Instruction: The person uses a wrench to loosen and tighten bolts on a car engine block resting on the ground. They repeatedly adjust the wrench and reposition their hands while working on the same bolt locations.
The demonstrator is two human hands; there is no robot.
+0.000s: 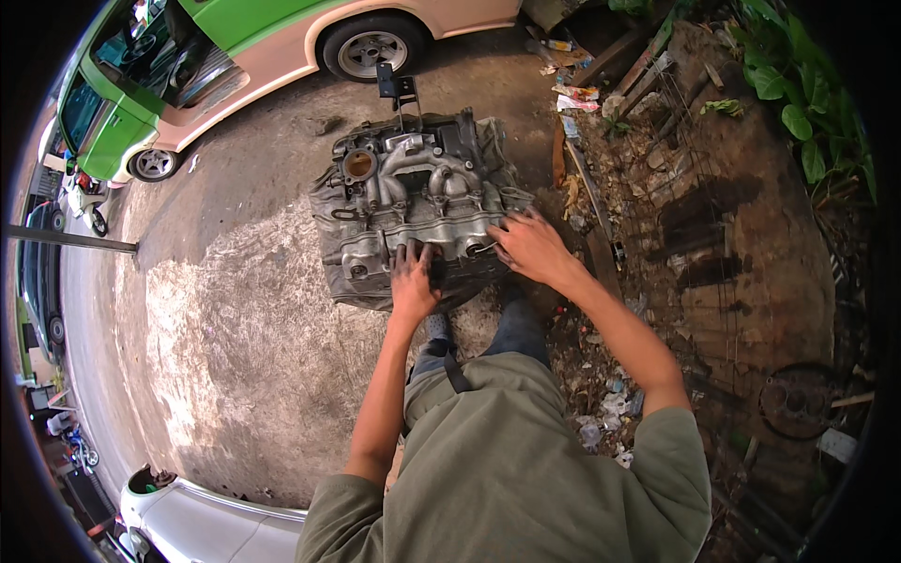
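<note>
In front of me lies a greasy grey engine part (404, 230), with curved intake pipes (441, 178) and a round opening with a brownish inside (358, 165) at its far left. My left hand (413, 280) rests on its near edge, fingers stretched up against the metal and slightly apart. At the near right corner, my right hand (533, 246) is closed, fingers bent against the metal. A thin wire-like piece (484, 249) shows by its fingertips; whether they pinch it is hard to make out. A black bracket (398, 86) stands up at the far side.
Dark crumpled sheeting (375, 298) lies under the engine part. A green and peach van (272, 47) stands beyond it. Wood scraps and litter (577, 103) line the right side, with leafy plants (798, 103) farther off. A silver car (211, 525) is at the lower left.
</note>
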